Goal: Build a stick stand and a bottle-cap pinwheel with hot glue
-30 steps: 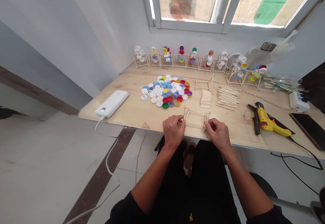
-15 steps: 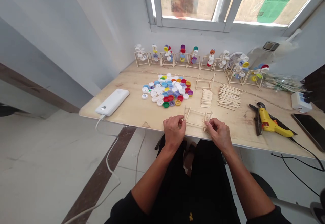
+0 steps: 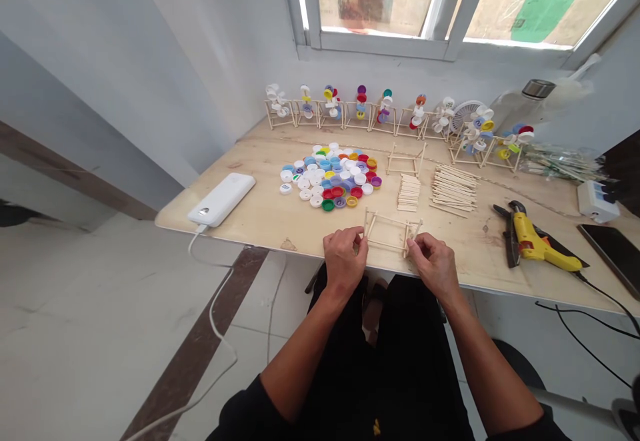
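Note:
Between my two hands a small frame of thin wooden sticks (image 3: 389,246) stands at the table's front edge. My left hand (image 3: 345,254) is closed on its left end, thumb and fingers pinching the sticks. At the right end, my right hand (image 3: 434,262) pinches the lower part of an upright. Beyond the frame lie a short stack of cut sticks (image 3: 409,192) and a larger pile of longer sticks (image 3: 454,189). Another stick frame (image 3: 406,162) stands behind them. To the left is a spread of coloured bottle caps (image 3: 330,176).
Finished stick stands with cap wheels (image 3: 361,111) line the wall. A yellow glue gun (image 3: 543,244) and a black phone (image 3: 613,253) lie at the right, near a white adapter (image 3: 597,201). A white power bank (image 3: 221,200) with a cable lies left. A bottle (image 3: 527,104) stands back right.
Almost nothing differs. Both hands keep their hold on the stick frame, and the view has shifted very slightly.

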The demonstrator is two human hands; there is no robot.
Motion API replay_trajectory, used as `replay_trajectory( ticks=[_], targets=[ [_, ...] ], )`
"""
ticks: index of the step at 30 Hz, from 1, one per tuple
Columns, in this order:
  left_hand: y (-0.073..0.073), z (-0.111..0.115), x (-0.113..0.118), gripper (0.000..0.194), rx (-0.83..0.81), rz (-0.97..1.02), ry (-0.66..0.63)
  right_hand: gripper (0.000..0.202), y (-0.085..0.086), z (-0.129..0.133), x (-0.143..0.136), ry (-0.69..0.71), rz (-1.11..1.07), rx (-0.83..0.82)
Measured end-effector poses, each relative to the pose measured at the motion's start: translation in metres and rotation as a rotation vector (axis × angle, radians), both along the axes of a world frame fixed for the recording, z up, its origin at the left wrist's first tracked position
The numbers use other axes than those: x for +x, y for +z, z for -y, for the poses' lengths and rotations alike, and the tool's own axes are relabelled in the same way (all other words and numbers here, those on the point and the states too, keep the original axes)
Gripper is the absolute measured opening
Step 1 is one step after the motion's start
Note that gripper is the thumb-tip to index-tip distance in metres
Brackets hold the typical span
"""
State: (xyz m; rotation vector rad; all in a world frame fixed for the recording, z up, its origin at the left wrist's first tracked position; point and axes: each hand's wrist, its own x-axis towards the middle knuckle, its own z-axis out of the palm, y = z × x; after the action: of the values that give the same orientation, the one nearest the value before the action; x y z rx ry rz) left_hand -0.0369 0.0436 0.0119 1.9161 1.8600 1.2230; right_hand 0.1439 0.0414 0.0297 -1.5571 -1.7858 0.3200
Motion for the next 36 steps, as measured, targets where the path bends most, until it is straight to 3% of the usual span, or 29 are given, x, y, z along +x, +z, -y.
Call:
replay_trajectory(
  ticks=[36],
  targets=[
    [-0.0037,0.0016,-0.0001,0.014,0.054,-0.012,0.0,0.027,-0.0068,-0.0006,0.0009,-0.02,0.059,0.044]
  ],
)
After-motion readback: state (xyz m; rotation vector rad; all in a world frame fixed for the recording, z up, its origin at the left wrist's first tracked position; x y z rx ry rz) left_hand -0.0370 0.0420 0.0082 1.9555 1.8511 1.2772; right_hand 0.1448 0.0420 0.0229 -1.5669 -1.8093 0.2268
